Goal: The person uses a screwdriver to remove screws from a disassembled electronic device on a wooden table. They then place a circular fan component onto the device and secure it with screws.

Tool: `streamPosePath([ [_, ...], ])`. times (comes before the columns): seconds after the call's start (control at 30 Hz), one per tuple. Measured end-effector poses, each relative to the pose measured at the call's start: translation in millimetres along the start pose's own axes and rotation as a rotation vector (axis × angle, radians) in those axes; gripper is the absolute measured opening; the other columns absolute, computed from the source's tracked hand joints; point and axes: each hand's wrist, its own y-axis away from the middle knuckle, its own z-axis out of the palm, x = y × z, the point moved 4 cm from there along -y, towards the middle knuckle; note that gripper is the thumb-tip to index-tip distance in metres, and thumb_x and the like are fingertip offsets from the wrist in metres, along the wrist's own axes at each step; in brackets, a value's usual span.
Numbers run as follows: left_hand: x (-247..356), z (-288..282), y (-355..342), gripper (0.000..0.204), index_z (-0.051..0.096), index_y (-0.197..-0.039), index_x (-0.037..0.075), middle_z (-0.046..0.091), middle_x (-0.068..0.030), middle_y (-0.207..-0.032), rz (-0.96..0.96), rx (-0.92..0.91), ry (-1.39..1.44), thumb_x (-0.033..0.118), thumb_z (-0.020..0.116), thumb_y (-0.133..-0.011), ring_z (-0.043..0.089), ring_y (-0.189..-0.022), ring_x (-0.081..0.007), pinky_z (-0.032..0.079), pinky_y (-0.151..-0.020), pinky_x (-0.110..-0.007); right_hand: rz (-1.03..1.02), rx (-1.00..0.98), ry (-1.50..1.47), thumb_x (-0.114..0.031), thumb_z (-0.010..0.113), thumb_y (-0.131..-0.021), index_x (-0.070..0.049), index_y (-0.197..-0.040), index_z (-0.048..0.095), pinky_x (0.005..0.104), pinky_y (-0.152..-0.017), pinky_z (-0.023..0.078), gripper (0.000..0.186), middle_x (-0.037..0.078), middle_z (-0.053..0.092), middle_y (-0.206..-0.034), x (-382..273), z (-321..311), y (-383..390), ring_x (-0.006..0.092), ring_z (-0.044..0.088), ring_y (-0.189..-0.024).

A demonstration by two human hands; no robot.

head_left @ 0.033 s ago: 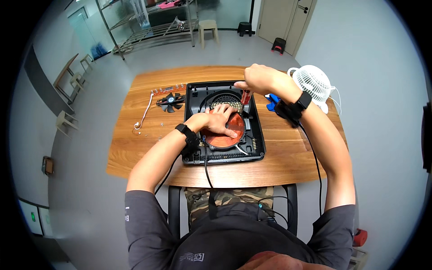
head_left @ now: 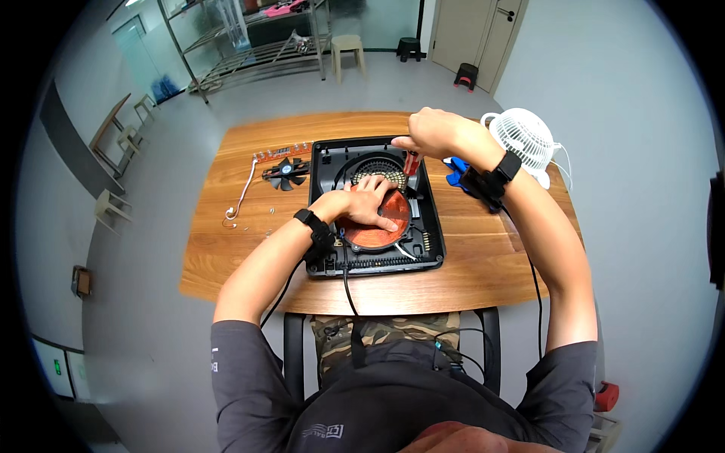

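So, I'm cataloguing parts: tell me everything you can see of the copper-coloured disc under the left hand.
The copper-coloured disc is round, its face glossy and metallic-looking, apparently wound wire, edged by a black rim. It lies face up inside the open black housing, toward the near side. The left hand rests spread across it, hiding its far-left part. A white lead shows by its near right edge; whether it is attached cannot be told.

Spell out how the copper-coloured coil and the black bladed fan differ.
The copper-coloured coil is a reddish-orange disc; the black bladed fan is dark, with separate blades.
The coil looks larger than the fan.
The coil sits in the black housing under the left hand; the fan lies untouched on the wooden table.
Both have a roundish outline.
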Motion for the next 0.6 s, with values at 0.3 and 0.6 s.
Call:
streamPosePath([
  [0.3, 1, -1, -4, 0.119, 0.023, -0.161, 0.018, 0.023, -0.0179, -0.161, 0.005, 0.027, -0.018, 0.076, 0.077, -0.071, 0.016, -0.154, -0.0391, 0.026, -0.114, -0.062, -0.205, 0.033, -0.16, -0.033, 0.069, -0.097, 0.002, -0.105, 0.056, 0.0488, -0.075, 0.052, 0.038, 0.023, 0.07, -0.093, 16, 8, -3, 0.0428, 0.067, -0.089],
  [0.6, 3, -1, -3, 0.122, 0.021, -0.163, 0.018, 0.021, -0.0179, -0.162, -0.011, 0.01, -0.008, 0.076, 0.077, -0.072, 0.013, -0.155, -0.0373, 0.025, -0.115, -0.063, -0.069, 0.119, 0.027, -0.05, 0.059, -0.101, 0.005, -0.102, 0.063, 0.0485, -0.074, 0.056, 0.055, 0.028, 0.07, -0.087, -6, 0, -5, 0.0451, 0.068, -0.082],
])
